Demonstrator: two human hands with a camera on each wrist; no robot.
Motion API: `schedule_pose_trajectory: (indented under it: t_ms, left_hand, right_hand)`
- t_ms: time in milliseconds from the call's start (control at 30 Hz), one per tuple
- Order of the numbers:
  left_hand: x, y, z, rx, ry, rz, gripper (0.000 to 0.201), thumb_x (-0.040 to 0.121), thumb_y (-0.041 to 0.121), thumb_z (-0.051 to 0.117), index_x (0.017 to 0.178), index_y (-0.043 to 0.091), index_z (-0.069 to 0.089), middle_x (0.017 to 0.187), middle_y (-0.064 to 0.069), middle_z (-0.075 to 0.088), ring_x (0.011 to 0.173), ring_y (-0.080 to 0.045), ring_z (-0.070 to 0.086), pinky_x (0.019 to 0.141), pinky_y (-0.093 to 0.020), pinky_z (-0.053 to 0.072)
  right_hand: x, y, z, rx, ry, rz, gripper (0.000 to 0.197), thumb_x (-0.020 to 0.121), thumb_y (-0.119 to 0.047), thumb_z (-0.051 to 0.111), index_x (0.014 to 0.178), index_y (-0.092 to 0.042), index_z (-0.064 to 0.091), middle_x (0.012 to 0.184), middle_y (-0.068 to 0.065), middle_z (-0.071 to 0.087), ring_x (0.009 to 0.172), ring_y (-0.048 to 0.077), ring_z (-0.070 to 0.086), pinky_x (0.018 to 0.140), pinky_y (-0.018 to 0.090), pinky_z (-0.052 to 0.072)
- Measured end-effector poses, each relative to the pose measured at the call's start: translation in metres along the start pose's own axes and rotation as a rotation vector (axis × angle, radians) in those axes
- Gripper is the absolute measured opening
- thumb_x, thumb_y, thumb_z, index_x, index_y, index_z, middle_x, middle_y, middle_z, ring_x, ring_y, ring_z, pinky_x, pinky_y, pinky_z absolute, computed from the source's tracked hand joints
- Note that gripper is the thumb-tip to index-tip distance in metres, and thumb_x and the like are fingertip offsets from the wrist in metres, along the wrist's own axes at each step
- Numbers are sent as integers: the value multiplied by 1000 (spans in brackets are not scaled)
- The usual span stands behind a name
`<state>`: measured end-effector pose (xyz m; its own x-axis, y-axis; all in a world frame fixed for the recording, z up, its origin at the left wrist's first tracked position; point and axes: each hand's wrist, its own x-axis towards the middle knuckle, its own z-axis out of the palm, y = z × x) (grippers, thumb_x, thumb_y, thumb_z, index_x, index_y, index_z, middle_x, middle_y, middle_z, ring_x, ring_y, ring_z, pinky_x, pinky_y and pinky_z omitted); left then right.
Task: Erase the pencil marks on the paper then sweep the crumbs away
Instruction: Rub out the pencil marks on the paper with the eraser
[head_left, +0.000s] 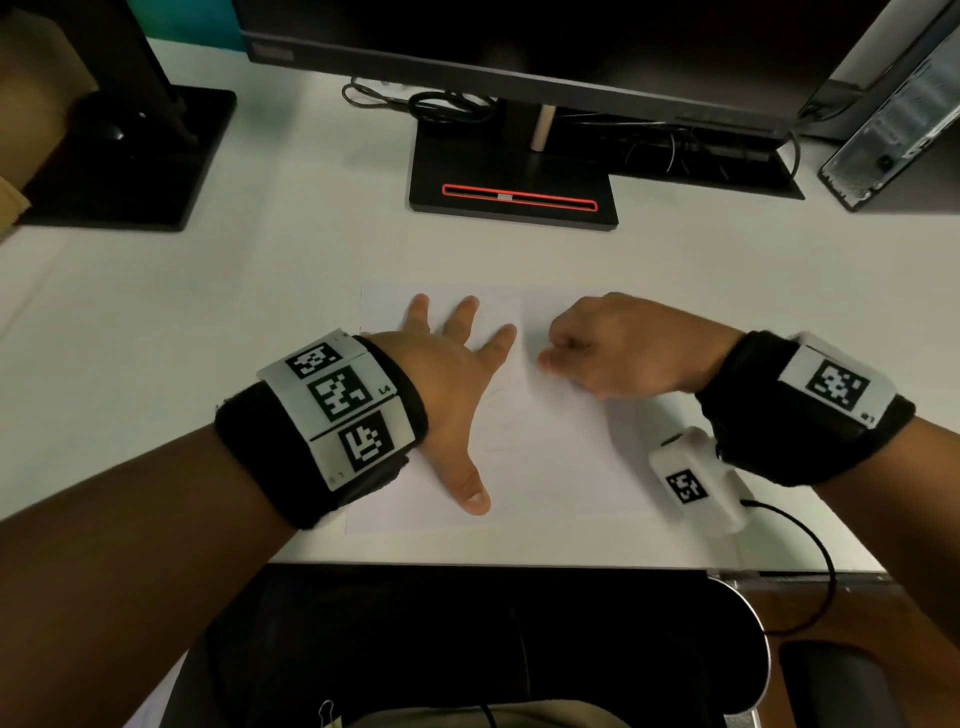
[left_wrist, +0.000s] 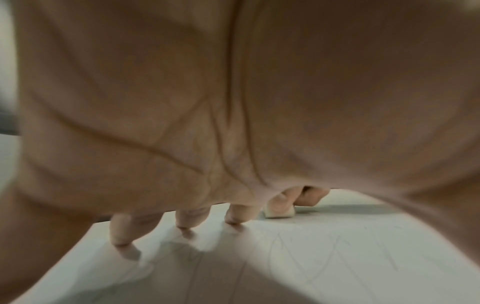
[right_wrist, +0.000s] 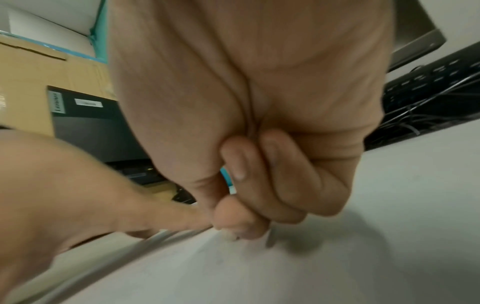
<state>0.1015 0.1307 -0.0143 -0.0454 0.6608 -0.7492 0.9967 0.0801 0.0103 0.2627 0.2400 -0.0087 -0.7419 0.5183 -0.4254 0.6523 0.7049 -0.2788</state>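
Observation:
A white sheet of paper (head_left: 545, 457) lies on the desk with faint pencil zigzags (left_wrist: 337, 257) across its middle. My left hand (head_left: 457, 364) rests flat on the sheet's left half, fingers spread and straight, thumb toward me. My right hand (head_left: 597, 348) is curled over the sheet's upper right part. Its thumb and fingers pinch a small white eraser (left_wrist: 279, 212), which touches the paper near the left index finger. In the right wrist view only a sliver of the eraser (right_wrist: 231, 236) shows under the fingertips.
A monitor on a black stand (head_left: 514, 197) with a red slot stands behind the paper, with cables (head_left: 436, 104) beside it. A second black stand (head_left: 135, 150) is at far left, a computer case (head_left: 893, 119) at far right. The desk edge (head_left: 493, 565) runs close below the paper.

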Motion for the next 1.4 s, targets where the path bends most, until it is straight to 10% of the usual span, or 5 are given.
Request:
schedule_pose_trajectory:
  t_ms: [1400]
  left_hand:
    - [-4, 0, -1, 17, 7, 9, 164, 49, 76, 83, 149, 20, -35, 154, 1, -44, 144, -41, -32, 115, -68, 20]
  right_hand:
    - [27, 4, -15, -10, 29, 13, 42, 102, -40, 47, 72, -14, 57, 76, 5, 65, 69, 20, 57, 67, 35, 48]
